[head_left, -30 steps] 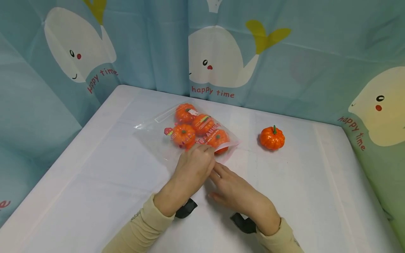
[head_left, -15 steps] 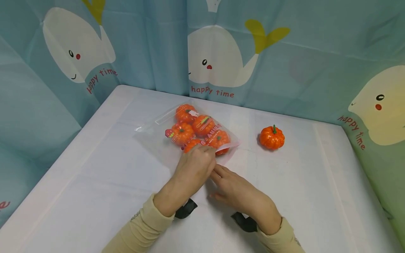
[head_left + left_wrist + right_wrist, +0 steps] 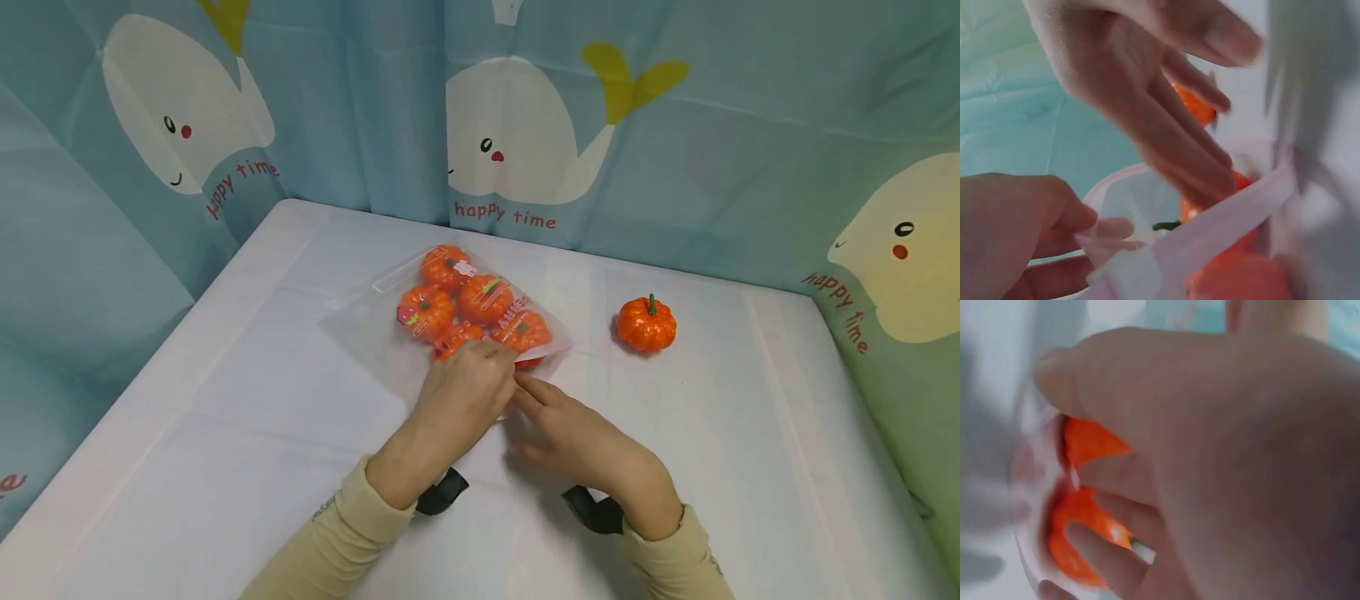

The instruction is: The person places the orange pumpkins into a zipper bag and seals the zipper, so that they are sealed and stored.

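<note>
A clear zip bag (image 3: 375, 333) with a pink-edged mouth lies on the table, holding several small orange pumpkins (image 3: 486, 300). My left hand (image 3: 467, 392) pinches the rim of the mouth between thumb and fingers; in the left wrist view the rim (image 3: 1222, 222) stands lifted and parted. My right hand (image 3: 577, 437) reaches into the mouth, its fingers extended against a pumpkin (image 3: 1244, 181) near the opening. The right wrist view shows two pumpkins (image 3: 1082, 537) by those fingers, with the thumb held apart. In the head view the fingertips of both hands are partly hidden.
A single orange pumpkin (image 3: 647, 324) with a green stem sits on the white table (image 3: 712, 467), right of the bag. Behind and at both sides hangs a blue-green curtain (image 3: 390, 108) printed with whales. Black straps (image 3: 442, 492) circle the wrists.
My right hand has shifted slightly right and forward at the bag's mouth. Pumpkins inside have moved a little, one rolling left and away. My left hand keeps its hold on the rim.
</note>
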### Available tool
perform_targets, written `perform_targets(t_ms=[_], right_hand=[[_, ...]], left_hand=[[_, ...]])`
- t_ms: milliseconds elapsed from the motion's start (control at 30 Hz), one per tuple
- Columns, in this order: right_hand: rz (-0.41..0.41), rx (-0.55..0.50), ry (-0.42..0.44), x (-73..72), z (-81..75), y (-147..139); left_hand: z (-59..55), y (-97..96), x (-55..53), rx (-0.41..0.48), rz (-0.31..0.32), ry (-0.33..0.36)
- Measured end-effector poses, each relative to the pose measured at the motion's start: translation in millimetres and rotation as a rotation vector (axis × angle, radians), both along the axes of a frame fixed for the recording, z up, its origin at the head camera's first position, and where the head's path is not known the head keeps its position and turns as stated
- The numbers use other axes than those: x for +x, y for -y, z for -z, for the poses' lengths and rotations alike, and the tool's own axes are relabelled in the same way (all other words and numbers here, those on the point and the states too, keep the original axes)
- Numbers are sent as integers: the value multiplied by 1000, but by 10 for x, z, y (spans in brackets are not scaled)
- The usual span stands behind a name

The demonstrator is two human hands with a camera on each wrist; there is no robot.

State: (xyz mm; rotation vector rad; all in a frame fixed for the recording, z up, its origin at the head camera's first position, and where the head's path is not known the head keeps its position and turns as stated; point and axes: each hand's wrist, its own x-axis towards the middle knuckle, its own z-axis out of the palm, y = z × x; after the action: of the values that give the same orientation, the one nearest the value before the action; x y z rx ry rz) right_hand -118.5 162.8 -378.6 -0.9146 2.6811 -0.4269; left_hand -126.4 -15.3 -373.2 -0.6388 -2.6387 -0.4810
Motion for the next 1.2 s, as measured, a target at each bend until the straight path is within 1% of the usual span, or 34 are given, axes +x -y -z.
perform_targets(t_ms=[133, 233, 400, 600, 800, 867, 1000, 1033, 1200], right_hand=[[103, 13, 89, -61, -95, -206], [170, 4, 111, -102, -153, -362], [236, -27, 34, -151, -187, -586], [313, -75, -66, -248, -175, -767], [435, -151, -153, -389, -85, -884], [483, -190, -191, -425, -43, -915], [549, -262, -268, -488, 48, -964], [564, -273, -279, -500, 72, -976], [621, -287, -275, -567, 180, -1015]], left_hand=[[38, 32, -36, 31, -5, -12], [49, 57, -51, 20, 1, -4], [54, 75, -67, 5, 17, 30], [46, 84, -70, -10, 29, 83], [35, 101, -77, -30, 46, 78], [34, 104, -83, -32, 57, 81], [30, 109, -86, -37, 68, 88], [31, 108, -86, -37, 70, 94], [34, 109, -86, -44, 71, 109]])
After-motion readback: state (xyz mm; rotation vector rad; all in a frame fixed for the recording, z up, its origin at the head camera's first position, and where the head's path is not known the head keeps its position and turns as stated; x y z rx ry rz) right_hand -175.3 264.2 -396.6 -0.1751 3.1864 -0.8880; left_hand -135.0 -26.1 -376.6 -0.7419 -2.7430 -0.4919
